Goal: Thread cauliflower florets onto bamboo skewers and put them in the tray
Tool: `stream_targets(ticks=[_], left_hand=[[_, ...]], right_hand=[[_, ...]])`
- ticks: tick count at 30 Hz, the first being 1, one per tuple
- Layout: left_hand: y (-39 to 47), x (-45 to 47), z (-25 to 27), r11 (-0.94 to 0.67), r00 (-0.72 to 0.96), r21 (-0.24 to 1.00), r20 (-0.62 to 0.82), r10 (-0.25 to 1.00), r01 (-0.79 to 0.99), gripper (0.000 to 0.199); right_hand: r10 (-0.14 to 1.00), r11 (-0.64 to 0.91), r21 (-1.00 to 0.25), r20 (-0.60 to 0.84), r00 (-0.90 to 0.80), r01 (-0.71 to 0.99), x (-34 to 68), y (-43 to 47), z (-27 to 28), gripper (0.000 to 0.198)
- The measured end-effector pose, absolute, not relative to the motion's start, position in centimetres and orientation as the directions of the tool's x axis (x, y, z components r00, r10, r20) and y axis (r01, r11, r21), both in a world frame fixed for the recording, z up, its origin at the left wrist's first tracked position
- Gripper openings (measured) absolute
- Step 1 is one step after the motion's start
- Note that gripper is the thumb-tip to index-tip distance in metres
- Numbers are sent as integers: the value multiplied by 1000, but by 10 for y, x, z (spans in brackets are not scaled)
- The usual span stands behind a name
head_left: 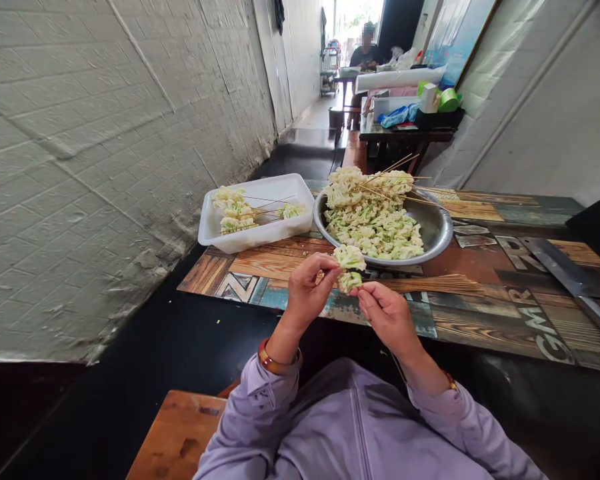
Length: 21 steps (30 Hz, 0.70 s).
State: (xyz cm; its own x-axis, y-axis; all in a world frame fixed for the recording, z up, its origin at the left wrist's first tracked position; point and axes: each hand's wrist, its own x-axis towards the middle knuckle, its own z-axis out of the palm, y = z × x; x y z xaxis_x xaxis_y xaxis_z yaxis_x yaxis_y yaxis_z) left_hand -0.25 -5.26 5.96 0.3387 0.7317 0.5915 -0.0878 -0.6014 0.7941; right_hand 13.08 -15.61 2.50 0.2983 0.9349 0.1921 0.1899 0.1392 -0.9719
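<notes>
Fingers (325,267) of left hand (307,290) and right hand (385,313) pinched on 2 cauliflower florets (349,267); risk: crumbling under squeeze.

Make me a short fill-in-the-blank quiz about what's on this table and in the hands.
1. Both hands hold pieces of ____ over the table edge.
2. The metal bowl stands to the ____ of the white tray.
3. Loose bamboo ____ lie beside the right hand.
4. The left hand wears a ____ at its wrist.

Missing words: cauliflower; right; skewers; bracelet

White tray (300,190), loose skewer bundle (430,285), cleaver (563,270)
</notes>
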Motion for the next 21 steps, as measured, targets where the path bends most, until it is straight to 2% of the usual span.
stream_targets(ticks=[9,17,21], left_hand=[[-55,-5,66,-528,348,845,523,778,-88,13],[-55,-6,65,-578,436,814,538,721,-49,13],[-59,-3,63,-482,370,869,487,791,-112,12]], right_hand=[[931,128,-971,189,313,204,127,-153,29,31],[932,122,-972,182,314,201,128,-150,30,30],[928,133,-967,198,315,217,130,-147,33,31]])
